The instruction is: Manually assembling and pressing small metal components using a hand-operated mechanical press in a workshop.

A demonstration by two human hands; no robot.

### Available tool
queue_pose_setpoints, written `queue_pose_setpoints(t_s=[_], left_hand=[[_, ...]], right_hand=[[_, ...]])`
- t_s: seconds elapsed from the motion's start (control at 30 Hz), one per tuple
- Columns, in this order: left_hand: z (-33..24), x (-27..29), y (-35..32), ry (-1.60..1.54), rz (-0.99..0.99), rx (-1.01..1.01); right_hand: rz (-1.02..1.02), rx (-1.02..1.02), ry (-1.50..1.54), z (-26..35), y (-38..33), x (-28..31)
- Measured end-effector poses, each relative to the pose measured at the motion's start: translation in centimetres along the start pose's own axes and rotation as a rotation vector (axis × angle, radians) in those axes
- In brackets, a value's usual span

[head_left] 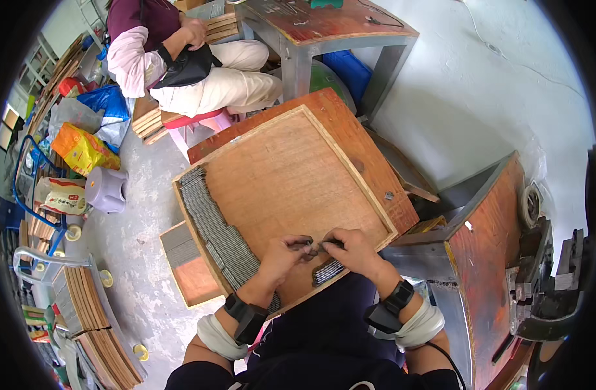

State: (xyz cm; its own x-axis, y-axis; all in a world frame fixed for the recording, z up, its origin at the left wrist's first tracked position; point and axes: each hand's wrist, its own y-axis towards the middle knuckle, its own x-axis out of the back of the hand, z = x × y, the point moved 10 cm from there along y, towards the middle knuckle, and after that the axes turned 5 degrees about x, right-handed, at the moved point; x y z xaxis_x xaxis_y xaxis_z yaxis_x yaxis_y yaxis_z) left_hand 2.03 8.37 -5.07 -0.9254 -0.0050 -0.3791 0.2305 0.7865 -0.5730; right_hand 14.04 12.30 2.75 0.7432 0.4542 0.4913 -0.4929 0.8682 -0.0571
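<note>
My left hand (286, 259) and my right hand (352, 251) meet over the near right part of a shallow wooden tray (291, 169). Both hands are closed in a pinch, fingertips nearly touching. Something small and dark shows at the fingertips, too small to name. Along the tray's left side lie tight rows of small grey metal-looking pieces (210, 224), running from the far corner to beneath my left wrist. A shorter group of similar pieces (328, 272) sits by the near edge, just below my right hand.
The tray rests on a reddish wooden table (394, 192). Lower left of it is another tray (197, 284) with grey pieces. A seated person (200, 78) is beyond, beside another table (324, 26). Machinery (545, 292) stands right; stacked wooden trays (87, 299) and a purple stool (106, 188) stand left.
</note>
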Motion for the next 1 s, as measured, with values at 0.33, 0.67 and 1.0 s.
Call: queue_pose_setpoints(t_s=[0.33, 0.67, 1.0], left_hand=[[-0.2, 0.0, -0.4, 0.100, -0.057, -0.019], [-0.6, -0.5, -0.4, 0.169, -0.032, -0.089], [-0.6, -0.4, -3.6, 0.439, -0.151, -0.041]], right_hand=[[-0.023, 0.063, 0.019, 0.4, -0.2, -0.7], [-0.098, 0.163, -0.088, 2.1, -0.5, 0.1], [-0.310, 0.336, -0.204, 3.4, -4.3, -1.9]])
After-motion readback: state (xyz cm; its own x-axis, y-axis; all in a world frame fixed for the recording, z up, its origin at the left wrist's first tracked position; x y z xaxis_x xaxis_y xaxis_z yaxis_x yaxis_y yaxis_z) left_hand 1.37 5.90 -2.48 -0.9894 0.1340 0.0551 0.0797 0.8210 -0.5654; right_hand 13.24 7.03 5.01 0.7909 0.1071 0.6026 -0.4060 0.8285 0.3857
